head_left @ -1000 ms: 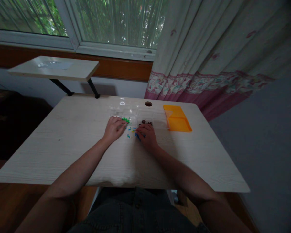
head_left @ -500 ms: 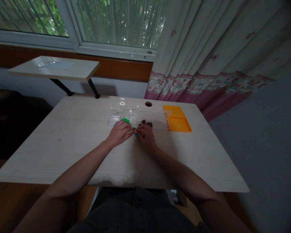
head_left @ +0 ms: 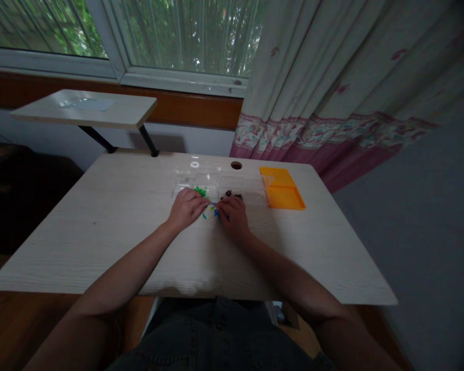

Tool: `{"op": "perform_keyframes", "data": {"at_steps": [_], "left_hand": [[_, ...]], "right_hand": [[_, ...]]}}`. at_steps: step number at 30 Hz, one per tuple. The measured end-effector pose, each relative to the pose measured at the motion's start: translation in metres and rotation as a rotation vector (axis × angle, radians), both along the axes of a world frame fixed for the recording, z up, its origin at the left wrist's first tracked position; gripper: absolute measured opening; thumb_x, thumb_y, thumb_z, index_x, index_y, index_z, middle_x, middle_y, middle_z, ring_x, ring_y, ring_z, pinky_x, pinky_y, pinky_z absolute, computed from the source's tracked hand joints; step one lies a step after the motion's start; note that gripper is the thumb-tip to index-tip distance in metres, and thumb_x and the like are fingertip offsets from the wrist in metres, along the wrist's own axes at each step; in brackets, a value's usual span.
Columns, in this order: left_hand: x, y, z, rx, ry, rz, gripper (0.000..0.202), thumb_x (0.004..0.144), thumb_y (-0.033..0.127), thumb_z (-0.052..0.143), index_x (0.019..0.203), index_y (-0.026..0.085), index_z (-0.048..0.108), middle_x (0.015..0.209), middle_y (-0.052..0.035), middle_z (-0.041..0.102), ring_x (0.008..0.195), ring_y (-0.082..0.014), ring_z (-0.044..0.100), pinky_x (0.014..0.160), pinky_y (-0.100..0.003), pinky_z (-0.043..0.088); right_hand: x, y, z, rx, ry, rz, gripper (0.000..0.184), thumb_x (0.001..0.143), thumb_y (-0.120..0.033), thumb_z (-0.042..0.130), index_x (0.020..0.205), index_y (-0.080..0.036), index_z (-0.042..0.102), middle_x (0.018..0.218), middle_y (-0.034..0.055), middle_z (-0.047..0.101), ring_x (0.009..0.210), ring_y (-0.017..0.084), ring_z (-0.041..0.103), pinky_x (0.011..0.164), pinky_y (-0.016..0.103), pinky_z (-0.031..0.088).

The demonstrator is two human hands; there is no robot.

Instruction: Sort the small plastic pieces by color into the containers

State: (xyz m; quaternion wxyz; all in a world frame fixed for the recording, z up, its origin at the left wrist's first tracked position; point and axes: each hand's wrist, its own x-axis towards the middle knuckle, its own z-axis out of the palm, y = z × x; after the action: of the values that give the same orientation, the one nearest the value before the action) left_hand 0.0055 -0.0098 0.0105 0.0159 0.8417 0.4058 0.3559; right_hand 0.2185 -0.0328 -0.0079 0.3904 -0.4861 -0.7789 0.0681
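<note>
Small coloured plastic pieces lie on the table between my two hands; several blue pieces [head_left: 217,212] sit right at my right fingertips. My left hand [head_left: 186,210] has its fingers drawn together beside the pile, and whatever they pinch is too small to make out. My right hand [head_left: 234,214] is curled over the blue pieces, its fingers closed, their grip partly hidden. A clear plastic box [head_left: 257,191] with compartments stands just beyond both hands. Green pieces [head_left: 200,191] lie in one compartment, dark brown-red pieces [head_left: 229,193] in another. A few teal pieces [head_left: 204,216] rest near my left fingers.
An open yellow case [head_left: 286,197] lies to the right, touching the clear box's end. Behind the box is a round cable hole [head_left: 236,165] in the pale wooden table [head_left: 100,226]. A raised shelf [head_left: 88,116] on black legs stands at the back left.
My left hand has drawn slightly left, away from my right fingertips, uncovering yellow and teal pieces on the table. My right hand has stayed nearly in place.
</note>
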Motion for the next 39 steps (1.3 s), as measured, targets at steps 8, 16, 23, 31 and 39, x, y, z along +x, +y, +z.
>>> {"op": "perform_keyframes", "data": {"at_steps": [8,16,23,31,39], "left_hand": [[-0.006,0.009,-0.006,-0.047,-0.087,0.149,0.02,0.094,0.035,0.057,0.091,0.021,0.071,0.091,-0.0074,0.066,0.094,-0.0238,0.055,0.088,-0.041,0.044],[-0.007,0.01,-0.007,-0.034,-0.091,0.185,0.02,0.094,0.035,0.057,0.089,0.02,0.07,0.089,-0.0068,0.064,0.093,-0.0237,0.055,0.087,-0.041,0.044],[-0.007,0.012,-0.009,-0.031,-0.095,0.19,0.019,0.094,0.035,0.058,0.089,0.021,0.07,0.089,-0.0062,0.064,0.093,-0.0236,0.056,0.086,-0.041,0.045],[-0.007,0.011,-0.008,-0.016,-0.097,0.178,0.019,0.094,0.035,0.057,0.089,0.02,0.07,0.088,-0.006,0.064,0.09,-0.023,0.056,0.085,-0.04,0.044],[-0.006,0.011,-0.008,-0.04,-0.111,0.174,0.019,0.094,0.034,0.057,0.089,0.021,0.07,0.089,-0.0063,0.064,0.092,-0.0232,0.055,0.086,-0.04,0.044]], "right_hand": [[0.001,-0.004,0.002,0.015,-0.226,0.003,0.024,0.094,-0.028,0.056,0.112,-0.024,0.071,0.122,0.0092,0.063,0.123,0.027,0.046,0.107,0.045,0.035],[-0.001,-0.005,0.001,0.032,-0.276,0.034,0.019,0.092,-0.027,0.058,0.102,-0.025,0.073,0.128,0.0082,0.062,0.13,0.027,0.043,0.109,0.045,0.032],[-0.001,-0.005,0.001,0.025,-0.278,0.004,0.021,0.09,-0.026,0.06,0.106,-0.024,0.073,0.127,0.0097,0.062,0.129,0.028,0.043,0.109,0.047,0.031],[0.0,-0.008,0.006,0.028,-0.296,-0.017,0.019,0.092,-0.024,0.058,0.102,-0.024,0.074,0.126,0.0086,0.064,0.127,0.028,0.045,0.107,0.046,0.032],[-0.001,-0.006,0.001,0.067,-0.327,-0.028,0.019,0.094,-0.027,0.057,0.101,-0.023,0.074,0.126,0.0079,0.064,0.126,0.027,0.046,0.107,0.045,0.033]]}}
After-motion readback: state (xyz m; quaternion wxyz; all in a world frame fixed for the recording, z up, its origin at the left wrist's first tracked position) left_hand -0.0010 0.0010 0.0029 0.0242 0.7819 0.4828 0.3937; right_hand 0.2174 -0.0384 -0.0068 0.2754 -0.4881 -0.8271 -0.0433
